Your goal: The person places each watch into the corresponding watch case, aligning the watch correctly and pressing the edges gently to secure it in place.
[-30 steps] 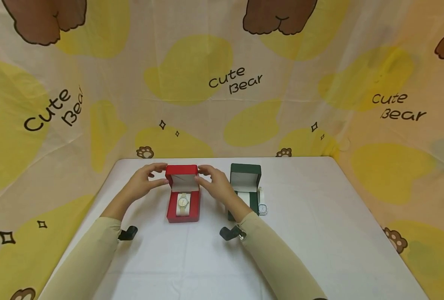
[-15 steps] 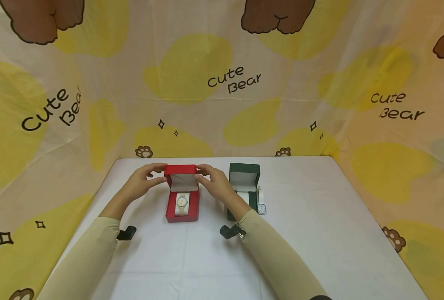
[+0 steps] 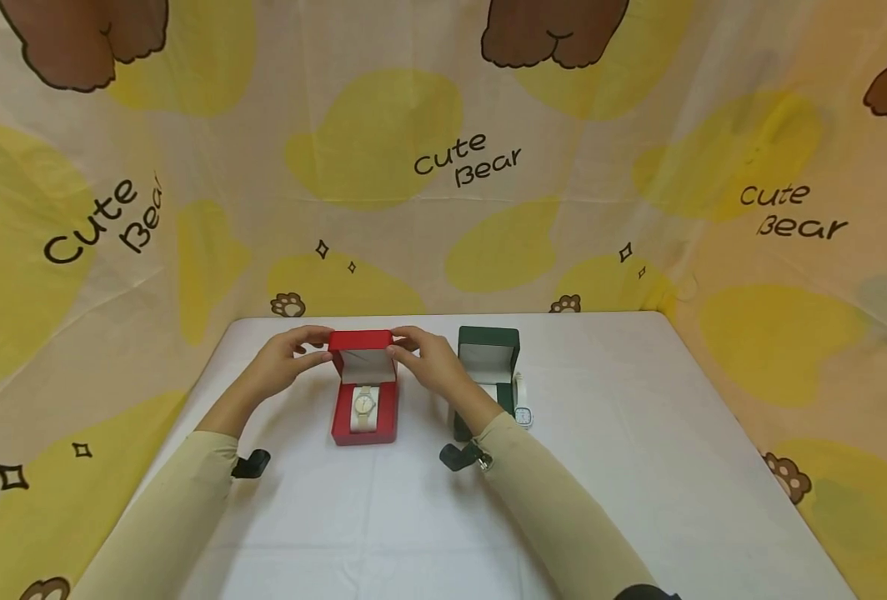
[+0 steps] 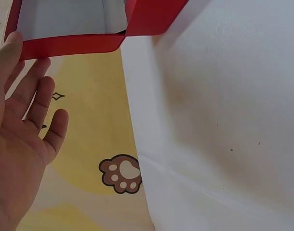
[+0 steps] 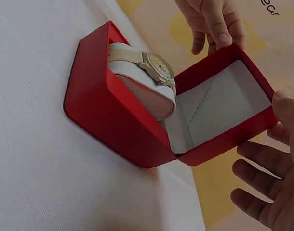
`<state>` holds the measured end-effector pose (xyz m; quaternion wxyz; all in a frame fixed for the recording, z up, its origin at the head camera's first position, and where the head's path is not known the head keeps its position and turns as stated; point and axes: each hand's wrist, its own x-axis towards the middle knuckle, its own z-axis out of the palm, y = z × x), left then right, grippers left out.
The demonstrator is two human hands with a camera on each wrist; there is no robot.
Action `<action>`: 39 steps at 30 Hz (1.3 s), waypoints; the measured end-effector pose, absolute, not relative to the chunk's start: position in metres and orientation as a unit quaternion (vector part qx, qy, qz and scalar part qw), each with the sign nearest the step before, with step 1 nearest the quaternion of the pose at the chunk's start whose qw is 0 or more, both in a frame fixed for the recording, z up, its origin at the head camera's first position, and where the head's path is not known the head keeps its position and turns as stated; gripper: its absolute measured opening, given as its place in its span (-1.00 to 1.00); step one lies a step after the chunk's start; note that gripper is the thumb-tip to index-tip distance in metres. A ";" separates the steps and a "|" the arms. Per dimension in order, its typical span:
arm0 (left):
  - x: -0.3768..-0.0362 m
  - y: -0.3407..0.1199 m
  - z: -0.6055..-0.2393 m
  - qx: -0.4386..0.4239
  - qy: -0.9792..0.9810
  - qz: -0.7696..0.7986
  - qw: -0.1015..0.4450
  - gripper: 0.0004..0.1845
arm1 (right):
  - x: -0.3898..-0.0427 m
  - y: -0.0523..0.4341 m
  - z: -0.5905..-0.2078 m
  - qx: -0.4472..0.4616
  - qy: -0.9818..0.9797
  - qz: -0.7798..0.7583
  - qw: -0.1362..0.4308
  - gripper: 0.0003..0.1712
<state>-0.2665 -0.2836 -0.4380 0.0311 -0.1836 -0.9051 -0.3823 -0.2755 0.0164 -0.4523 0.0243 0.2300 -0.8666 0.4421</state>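
Note:
A red watch box (image 3: 364, 437) stands with its lid (image 3: 361, 340) raised. Inside, a wristwatch (image 5: 156, 67) with a cream strap is wrapped round a white cushion (image 5: 142, 94). My left hand (image 3: 278, 367) pinches the lid's left upper corner; in the left wrist view its thumb lies on the rim and the fingers go behind. At the opposite upper corner, my right hand (image 3: 432, 367) holds the lid between thumb and index finger. Its other fingers (image 5: 255, 178) are loosely bent, off the box, in the right wrist view.
Right of the red box, a green watch box (image 3: 488, 336) stands with its lid up, partly hidden by my right forearm. A white-strapped watch (image 3: 523, 417) lies against its right side. Behind the white table (image 3: 638, 467) hangs a bear-patterned cloth (image 3: 383, 142).

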 end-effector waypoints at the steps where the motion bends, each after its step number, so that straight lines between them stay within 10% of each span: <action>1: -0.266 -0.284 -0.437 -0.183 -0.907 -0.379 0.030 -0.54 | -0.276 0.016 -0.452 0.231 -0.867 0.441 0.024 -0.49; 39: -0.233 -0.281 -0.444 -0.133 -0.916 -0.376 0.040 -0.44 | -0.254 0.020 -0.447 0.243 -0.884 0.398 0.025 -0.50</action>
